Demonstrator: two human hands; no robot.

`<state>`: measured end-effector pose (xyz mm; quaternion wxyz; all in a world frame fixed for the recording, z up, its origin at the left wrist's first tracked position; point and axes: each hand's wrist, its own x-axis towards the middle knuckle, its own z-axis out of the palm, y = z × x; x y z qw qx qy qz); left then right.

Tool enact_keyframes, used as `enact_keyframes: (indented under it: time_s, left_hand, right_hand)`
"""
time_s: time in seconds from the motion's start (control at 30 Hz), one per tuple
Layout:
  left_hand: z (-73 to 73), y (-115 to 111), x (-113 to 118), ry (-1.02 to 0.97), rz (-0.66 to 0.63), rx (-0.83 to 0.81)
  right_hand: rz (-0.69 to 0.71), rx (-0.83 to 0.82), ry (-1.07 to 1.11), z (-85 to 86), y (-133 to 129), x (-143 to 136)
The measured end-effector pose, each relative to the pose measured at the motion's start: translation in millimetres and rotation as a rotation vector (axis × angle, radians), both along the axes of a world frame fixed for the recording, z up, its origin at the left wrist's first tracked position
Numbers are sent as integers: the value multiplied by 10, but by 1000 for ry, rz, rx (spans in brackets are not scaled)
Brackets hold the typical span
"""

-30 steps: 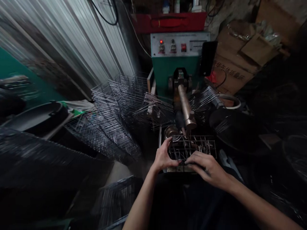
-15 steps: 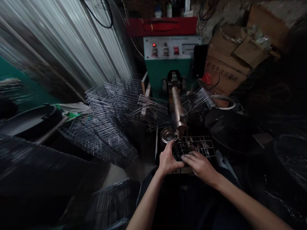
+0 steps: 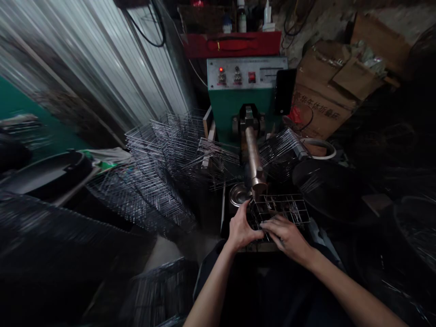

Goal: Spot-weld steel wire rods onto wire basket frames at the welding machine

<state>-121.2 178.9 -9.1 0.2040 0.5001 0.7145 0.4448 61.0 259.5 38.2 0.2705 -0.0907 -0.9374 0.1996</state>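
Observation:
A small wire grid (image 3: pixel 289 205) lies under the tip of the metal arm (image 3: pixel 254 156) of a green machine (image 3: pixel 223 104). At the grid's left edge is my left hand (image 3: pixel 240 230), thumb and forefinger gripping it near the metal tip. My right hand (image 3: pixel 285 236) rests on the grid's near edge, its fingers pressed together around the wire. Both hands are close together, thumb of the left by the fingertips of the right. A round metal dish (image 3: pixel 238 194) sits just beyond my left hand.
Stacked wire grids (image 3: pixel 150 163) stand on the left, near a black pan (image 3: pixel 44 175). More wire pieces (image 3: pixel 281 147) lie right of the metal arm. A dark round pan (image 3: pixel 323 186), a white-rimmed bowl (image 3: pixel 332 149) and a cardboard box (image 3: pixel 320 100) are at the right.
The view has tilted slightly, so the machine appears a little lower. The grid's right side has shifted slightly rightward, with both hands still on it.

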Motion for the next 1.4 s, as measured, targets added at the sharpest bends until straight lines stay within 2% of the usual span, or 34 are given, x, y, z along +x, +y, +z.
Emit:
enact_keyframes:
  time_s: [0.2, 0.43, 0.63, 0.97, 1.27, 1.4]
  left_hand:
    - [-32, 36, -23, 11, -6, 18]
    - [22, 8, 52, 73, 37, 21]
    - [64, 47, -29, 101, 34, 28]
    - [83, 252, -263, 81, 59, 20]
    - [57, 217, -207, 165, 83, 58]
    - [101, 215, -192, 165, 104, 34]
  right_hand:
    - [3, -1, -3, 20, 15, -12]
    - [-18, -38, -29, 51, 18, -12]
    - [-83, 39, -39, 61, 23, -48]
    - [-90, 53, 25, -90, 246, -312]
    - [-67, 41, 61, -109, 233, -298]
    - [-153, 85, 84, -88, 224, -279]
